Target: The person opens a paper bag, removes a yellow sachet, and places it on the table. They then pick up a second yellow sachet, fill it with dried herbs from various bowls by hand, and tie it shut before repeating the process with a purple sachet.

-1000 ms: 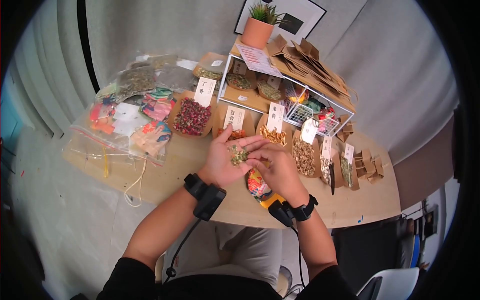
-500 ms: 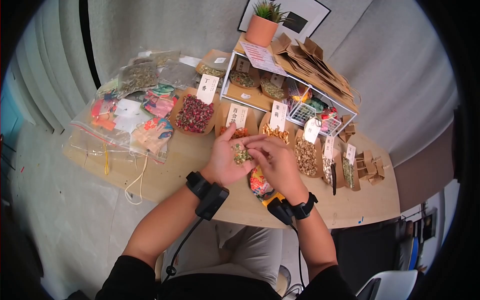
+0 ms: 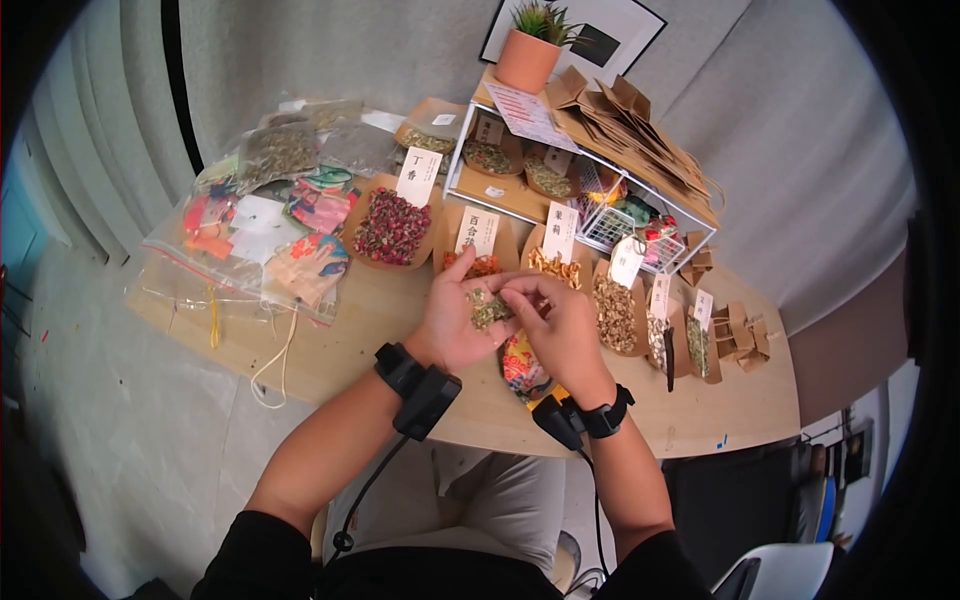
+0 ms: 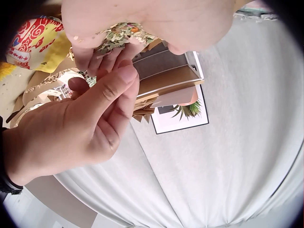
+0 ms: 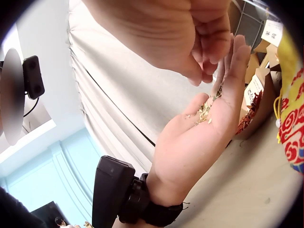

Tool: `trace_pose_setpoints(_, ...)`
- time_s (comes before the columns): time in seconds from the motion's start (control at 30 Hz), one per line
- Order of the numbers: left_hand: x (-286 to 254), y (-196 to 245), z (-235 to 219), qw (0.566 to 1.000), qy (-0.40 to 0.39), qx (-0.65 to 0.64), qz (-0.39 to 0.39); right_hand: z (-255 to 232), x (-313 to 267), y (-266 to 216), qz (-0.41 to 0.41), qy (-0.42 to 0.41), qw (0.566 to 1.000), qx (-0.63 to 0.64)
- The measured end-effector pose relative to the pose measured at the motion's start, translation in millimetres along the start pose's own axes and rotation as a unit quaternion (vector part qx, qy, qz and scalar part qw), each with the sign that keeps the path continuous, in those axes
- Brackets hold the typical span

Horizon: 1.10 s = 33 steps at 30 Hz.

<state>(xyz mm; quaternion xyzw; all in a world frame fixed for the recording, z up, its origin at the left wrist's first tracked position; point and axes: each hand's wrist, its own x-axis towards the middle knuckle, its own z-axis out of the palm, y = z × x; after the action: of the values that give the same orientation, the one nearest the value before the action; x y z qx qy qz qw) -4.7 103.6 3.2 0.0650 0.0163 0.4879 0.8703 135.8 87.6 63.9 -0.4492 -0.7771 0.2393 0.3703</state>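
Palm up over the table, the left hand (image 3: 450, 328) carries a small heap of dried green and yellowish herbs (image 3: 487, 310), its fingers extended. Just above that hand's fingers is the right hand (image 3: 562, 335), thumb and fingertips drawn together. In the left wrist view, the right thumb of that hand (image 4: 80, 123) lies against its index finger beside the herbs (image 4: 124, 38); nothing is visible in the pinch. The right wrist view shows the curled right fingers above the left palm (image 5: 199, 137) and its herb bits (image 5: 204, 114). Below the hands lies a patterned red and yellow pouch (image 3: 525, 368).
Labelled paper trays stand along the table, one with dried rosebuds (image 3: 391, 228), another with brown pieces (image 3: 615, 315). A shelf (image 3: 500, 197) behind carries a potted plant (image 3: 527, 60) and folded paper bags (image 3: 630, 120). Plastic bags (image 3: 275, 155) lie at the left.
The right fingers have moved slightly off the herbs toward the left hand's fingers, and more of the herb heap shows. The left hand stays palm up; the head view has shifted a little.
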Motion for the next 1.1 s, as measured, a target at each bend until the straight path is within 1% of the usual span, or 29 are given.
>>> trace_pose_setpoints(0.03,-0.1,-0.2,-0.1,1.0,-0.002,0.001,0.0,-1.5,-1.2,-3.1,0.017,-0.001,1.0,0.012)
trace_pose_setpoints(0.13,-0.4,0.0,0.0,1.0,-0.007,0.001,-0.001,-4.4,-4.9,-4.9,0.0,0.011,1.0,0.004)
trace_pose_setpoints(0.23,-0.8,0.9,1.9,1.0,-0.002,0.003,0.006,-4.0,-7.9,9.1,-0.08,-0.01,0.997,-0.017)
trace_pose_setpoints(0.33,-0.2,-0.2,4.6,1.0,0.012,0.016,0.016,-1.5,-11.7,8.2,-0.112,0.002,0.992,-0.053)
trace_pose_setpoints(0.43,-0.7,0.6,5.0,1.0,0.015,0.022,0.016,-4.0,-17.4,1.5,-0.049,-0.004,0.997,-0.063)
trace_pose_setpoints(0.53,-3.0,1.0,8.1,0.999,0.017,0.032,0.014,-4.5,-19.0,-3.6,0.031,-0.036,0.999,-0.008)
trace_pose_setpoints(0.63,-3.2,-0.2,8.7,0.999,0.013,0.05,0.011,0.9,-17.2,3.5,-0.12,-0.027,0.988,-0.09)
trace_pose_setpoints(0.73,-1.9,0.3,6.0,0.998,0.009,0.061,0.009,4.9,-15.0,2.2,-0.171,-0.018,0.975,-0.138)
trace_pose_setpoints(0.83,-2.8,-0.3,8.8,0.999,0.012,0.049,0.008,4.1,-13.1,-2.1,-0.173,-0.048,0.968,-0.173)
trace_pose_setpoints(0.93,-1.7,-0.2,6.8,0.999,0.007,0.041,0.008,5.6,-12.0,-6.7,-0.159,-0.038,0.971,-0.173)
trace_pose_setpoints(1.03,-1.6,0.3,6.3,0.999,0.008,0.036,0.013,5.9,-10.9,-4.1,-0.125,-0.036,0.984,-0.121)
trace_pose_setpoints(1.1,0.1,1.9,1.5,0.999,0.011,0.041,0.018,5.8,-13.0,-5.2,-0.087,-0.023,0.993,-0.076)
